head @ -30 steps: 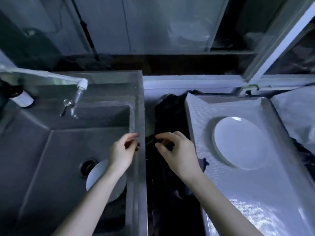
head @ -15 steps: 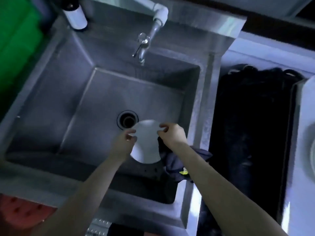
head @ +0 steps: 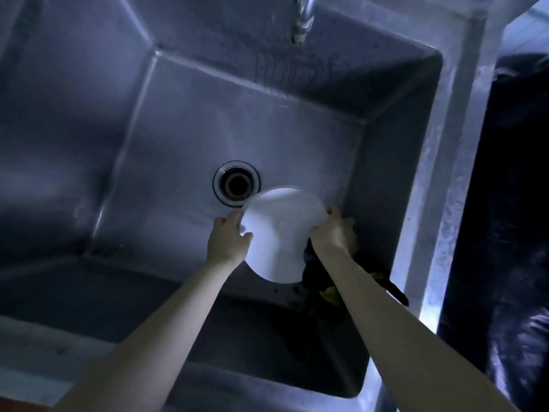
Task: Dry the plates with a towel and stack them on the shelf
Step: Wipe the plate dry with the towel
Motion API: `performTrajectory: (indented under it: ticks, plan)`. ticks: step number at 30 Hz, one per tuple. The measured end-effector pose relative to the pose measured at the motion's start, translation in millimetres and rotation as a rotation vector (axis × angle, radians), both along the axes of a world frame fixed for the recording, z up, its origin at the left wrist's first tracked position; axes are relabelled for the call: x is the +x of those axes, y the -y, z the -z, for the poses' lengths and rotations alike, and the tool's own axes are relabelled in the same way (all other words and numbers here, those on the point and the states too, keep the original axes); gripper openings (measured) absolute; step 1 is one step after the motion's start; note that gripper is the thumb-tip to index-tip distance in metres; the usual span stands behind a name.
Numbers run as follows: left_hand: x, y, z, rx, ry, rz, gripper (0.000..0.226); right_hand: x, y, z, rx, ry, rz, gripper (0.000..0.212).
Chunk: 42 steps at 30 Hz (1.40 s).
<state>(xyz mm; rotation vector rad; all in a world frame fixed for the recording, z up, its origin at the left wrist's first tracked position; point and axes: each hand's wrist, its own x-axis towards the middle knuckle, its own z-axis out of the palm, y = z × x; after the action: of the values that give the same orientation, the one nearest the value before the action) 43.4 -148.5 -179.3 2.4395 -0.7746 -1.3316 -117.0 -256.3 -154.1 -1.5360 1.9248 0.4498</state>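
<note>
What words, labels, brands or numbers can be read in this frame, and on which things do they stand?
No text can be read.
On the dark cloth towel, the yellow patch may be a tag, but it is too blurred to read.
No markings show on the white round plate, the grey steel sink or the metal tap.

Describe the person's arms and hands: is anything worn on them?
Both are bare. The left forearm and right forearm show no sleeves up to the picture's edge. The left hand and right hand wear no gloves, and no watch shows. The light is too dim to tell rings.
</note>
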Motion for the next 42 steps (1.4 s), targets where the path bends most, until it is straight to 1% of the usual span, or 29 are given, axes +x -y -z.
performTrajectory:
  ticks: [4,6,10,13,14,16,20,24,26,29,31,33,36,37,39,40,42]
  plan:
    - [-2,1,2,0.013,0.009,-0.018,0.034,-6,3,0,0.078,-0.026,0.099,0.048]
    - [-2,3,2,0.015,0.029,-0.009,0.030,-7,5,-1,0.081,-0.027,0.094,0.048]
    - [1,2,0,0.014,-0.048,-0.031,0.029,-8,7,-2,0.092,0.017,0.122,0.046]
    - [2,-1,0,-0.004,-0.057,-0.026,0.023,-10,9,-1,0.095,0.052,0.162,0.045]
    - [2,-2,1,-0.014,-0.055,-0.017,0.024,-10,9,-1,0.093,0.061,0.168,0.045]
    - [-1,-3,4,-0.044,-0.053,-0.006,0.037,-11,9,-1,0.091,0.072,0.170,0.045]
    - [0,-7,-2,-0.108,-0.055,-0.082,0.061,-11,7,-2,0.077,0.105,0.171,0.040]
    - [6,-9,-11,-0.176,-0.065,-0.107,0.063,-13,2,-8,0.042,0.162,0.167,0.043]
    - [13,-8,-16,-0.204,-0.080,-0.093,0.065,-13,-1,-14,0.004,0.235,0.181,0.038]
    - [25,-11,-30,-0.283,-0.166,-0.148,0.068,-11,-4,-29,-0.040,0.359,0.231,0.034]
    - [34,-11,-45,-0.351,-0.214,-0.166,0.065,-9,-2,-42,-0.065,0.382,0.224,0.031]
    - [43,-10,-65,-0.397,-0.269,-0.244,0.061,-10,1,-58,-0.099,0.403,0.223,0.025]
    - [50,-9,-99,-0.467,-0.290,-0.326,0.046,-10,2,-89,-0.149,0.480,0.249,0.023]
    - [50,-9,-110,-0.505,-0.317,-0.363,0.038,-10,2,-101,-0.153,0.507,0.268,0.022]
    - [46,-9,-135,-0.572,-0.388,-0.449,0.018,-9,3,-126,-0.130,0.597,0.354,0.023]
    - [43,-9,-147,-0.593,-0.419,-0.488,0.015,-10,3,-138,-0.110,0.653,0.397,0.021]
    - [38,-8,-170,-0.633,-0.467,-0.553,0.017,-14,4,-163,-0.074,0.756,0.442,0.019]
